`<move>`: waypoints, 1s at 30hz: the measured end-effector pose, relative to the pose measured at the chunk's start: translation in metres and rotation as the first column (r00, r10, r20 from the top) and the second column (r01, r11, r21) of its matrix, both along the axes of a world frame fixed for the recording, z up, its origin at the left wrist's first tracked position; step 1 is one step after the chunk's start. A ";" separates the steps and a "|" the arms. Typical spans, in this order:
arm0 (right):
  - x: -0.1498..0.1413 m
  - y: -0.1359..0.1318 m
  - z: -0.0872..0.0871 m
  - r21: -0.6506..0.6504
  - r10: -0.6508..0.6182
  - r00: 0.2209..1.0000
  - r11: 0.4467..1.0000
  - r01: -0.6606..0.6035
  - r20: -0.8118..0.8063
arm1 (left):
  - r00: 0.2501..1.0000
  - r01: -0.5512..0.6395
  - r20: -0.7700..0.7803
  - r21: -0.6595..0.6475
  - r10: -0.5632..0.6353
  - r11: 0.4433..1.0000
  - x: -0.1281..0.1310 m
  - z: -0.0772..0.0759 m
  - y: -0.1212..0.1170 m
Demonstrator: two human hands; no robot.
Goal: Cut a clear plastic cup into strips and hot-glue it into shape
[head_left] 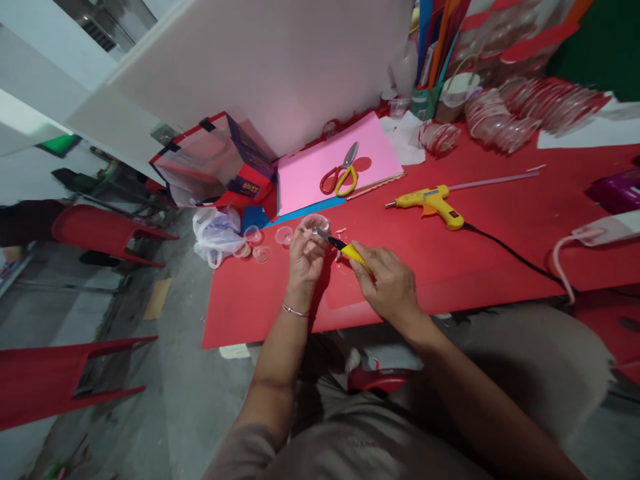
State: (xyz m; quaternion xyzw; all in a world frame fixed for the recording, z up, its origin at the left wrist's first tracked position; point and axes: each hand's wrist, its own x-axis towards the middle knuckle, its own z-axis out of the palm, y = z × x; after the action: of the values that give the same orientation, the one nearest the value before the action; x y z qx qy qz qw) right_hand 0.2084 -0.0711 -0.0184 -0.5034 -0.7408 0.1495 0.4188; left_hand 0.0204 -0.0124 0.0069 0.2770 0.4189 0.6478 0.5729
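Observation:
My left hand [307, 257] is closed at a clear round plastic cup [316, 219], its curled fingers against the near rim; they partly hide it. My right hand [387, 280] grips the yellow handle of a craft knife [356, 256] with a black front part. Its metal blade points left, right by the left fingertips; whether it touches the cup I cannot tell. Small pale scraps [341, 231] lie on the red tabletop [260, 303] just right of the cup. Several small clear cups [284, 235] stand to the left.
A yellow glue gun [433, 202] with its cord lies at right. Red-and-yellow scissors [343, 175] rest on pink paper [307, 173]. A paper bag [225, 167] and white plastic bag [216, 233] sit at left. Stacked clear plastic containers [545, 103] line the back right.

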 end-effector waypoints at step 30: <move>0.006 0.005 0.000 0.101 -0.074 0.997 0.992 0.072 0.022 | 0.996 -0.048 0.076 0.020 0.046 0.999 0.009 -0.009 0.000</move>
State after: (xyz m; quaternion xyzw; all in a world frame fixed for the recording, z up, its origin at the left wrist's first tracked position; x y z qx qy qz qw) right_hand 0.2146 -0.0664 -0.0187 -0.5104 -0.7338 0.0901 0.4392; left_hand 0.0290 -0.0122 -0.0021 0.2484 0.3962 0.6757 0.5699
